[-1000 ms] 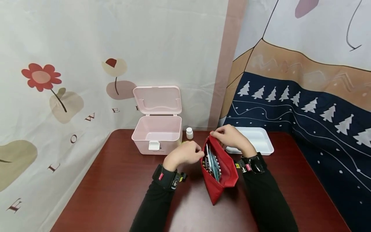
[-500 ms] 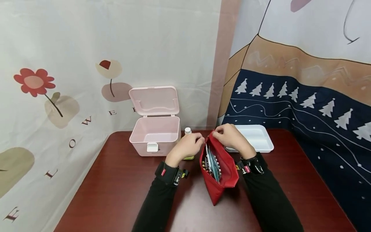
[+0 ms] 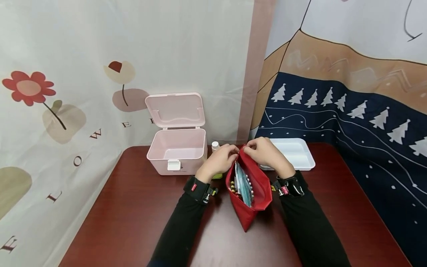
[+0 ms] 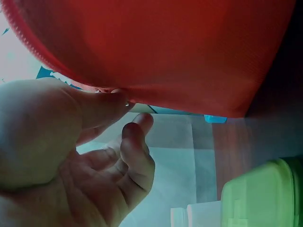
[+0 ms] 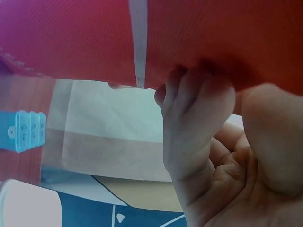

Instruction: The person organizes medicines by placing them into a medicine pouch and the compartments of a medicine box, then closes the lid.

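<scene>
1. head view: a red pouch [image 3: 240, 212] is over the middle of the dark red table [image 3: 133, 222], its mouth gaping and its pointed lower corner toward the person. the left hand [image 3: 219, 160] and the right hand [image 3: 265, 152] are close together at the far end of its rim, both narrowed to a pinch. light blue packets [image 3: 245, 187] stand inside, with small round spots beside them, too small to name. left of the pouch is a pink box [image 3: 163, 167] with its lid raised; next to it are a white bottle [image 3: 215, 145] and a green box [image 3: 217, 176], both partly hidden by the left hand. a white tray [image 3: 295, 152] lies behind the right hand.

2. left wrist view: the left hand's thumb tip meets the pouch's edge where the zip [image 4: 29, 45] runs; the other fingers curl below, apart from the fabric. a small blue piece [image 4: 215, 119] shows past the pouch.

3. right wrist view: the right hand holds the pouch's edge between thumb and fingers, beside a white strip [image 5: 139, 40]. a blue box [image 5: 29, 131] with dark marks is on the table, well apart from the hand.
</scene>
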`<state>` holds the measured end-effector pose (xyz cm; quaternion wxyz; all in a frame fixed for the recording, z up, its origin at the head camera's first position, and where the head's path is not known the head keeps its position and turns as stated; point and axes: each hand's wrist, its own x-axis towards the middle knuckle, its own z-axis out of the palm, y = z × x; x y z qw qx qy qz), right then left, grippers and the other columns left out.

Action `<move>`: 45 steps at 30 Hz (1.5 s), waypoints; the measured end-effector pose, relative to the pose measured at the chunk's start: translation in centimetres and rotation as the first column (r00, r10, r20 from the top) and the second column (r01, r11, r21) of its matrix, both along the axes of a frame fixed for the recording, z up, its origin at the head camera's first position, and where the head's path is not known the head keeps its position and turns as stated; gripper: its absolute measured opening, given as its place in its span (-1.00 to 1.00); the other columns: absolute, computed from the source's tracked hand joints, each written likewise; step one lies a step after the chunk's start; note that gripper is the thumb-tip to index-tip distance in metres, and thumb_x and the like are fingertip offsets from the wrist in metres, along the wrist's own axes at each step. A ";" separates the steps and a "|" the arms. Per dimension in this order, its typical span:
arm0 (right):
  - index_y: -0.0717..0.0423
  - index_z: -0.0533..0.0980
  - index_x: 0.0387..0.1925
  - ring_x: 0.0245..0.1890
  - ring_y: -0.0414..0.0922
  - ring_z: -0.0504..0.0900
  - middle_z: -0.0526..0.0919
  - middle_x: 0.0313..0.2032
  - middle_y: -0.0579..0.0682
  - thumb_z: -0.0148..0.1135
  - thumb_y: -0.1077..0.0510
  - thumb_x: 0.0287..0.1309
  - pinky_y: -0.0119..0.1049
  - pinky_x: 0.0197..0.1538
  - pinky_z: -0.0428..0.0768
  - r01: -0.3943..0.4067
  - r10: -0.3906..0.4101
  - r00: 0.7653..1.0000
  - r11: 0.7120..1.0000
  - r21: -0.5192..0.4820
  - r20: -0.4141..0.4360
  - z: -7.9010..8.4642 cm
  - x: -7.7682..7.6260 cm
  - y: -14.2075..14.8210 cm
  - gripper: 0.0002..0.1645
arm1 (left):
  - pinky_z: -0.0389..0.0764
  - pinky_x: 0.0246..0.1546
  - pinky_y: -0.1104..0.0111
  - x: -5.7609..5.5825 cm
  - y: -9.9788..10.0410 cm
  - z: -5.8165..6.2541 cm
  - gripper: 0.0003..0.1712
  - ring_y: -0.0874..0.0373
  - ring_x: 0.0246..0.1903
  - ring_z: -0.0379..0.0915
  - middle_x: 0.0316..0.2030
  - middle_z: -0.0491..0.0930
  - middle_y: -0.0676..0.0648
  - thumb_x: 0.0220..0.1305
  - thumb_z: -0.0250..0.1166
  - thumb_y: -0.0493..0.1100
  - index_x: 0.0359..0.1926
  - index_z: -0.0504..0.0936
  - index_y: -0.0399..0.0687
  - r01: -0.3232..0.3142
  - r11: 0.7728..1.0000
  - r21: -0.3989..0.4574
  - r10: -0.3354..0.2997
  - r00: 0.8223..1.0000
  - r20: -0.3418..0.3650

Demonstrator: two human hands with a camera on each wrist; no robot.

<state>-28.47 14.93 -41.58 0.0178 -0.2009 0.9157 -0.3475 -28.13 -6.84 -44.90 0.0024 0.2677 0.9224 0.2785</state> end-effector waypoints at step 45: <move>0.03 0.71 -0.47 -0.50 -0.17 0.50 0.55 -0.58 -0.15 0.20 0.08 0.51 -0.29 -0.34 0.46 -0.021 0.020 0.999 0.999 0.026 0.037 -0.8 -0.1 -0.7 -0.62 | 0.69 -0.10 0.23 0.9 -0.4 1.8 -0.78 0.07 -0.21 0.71 -0.16 0.83 -0.09 0.62 0.23 -0.18 -0.04 0.79 -0.13 -0.036 0.999 -0.012 0.036 0.997 -0.072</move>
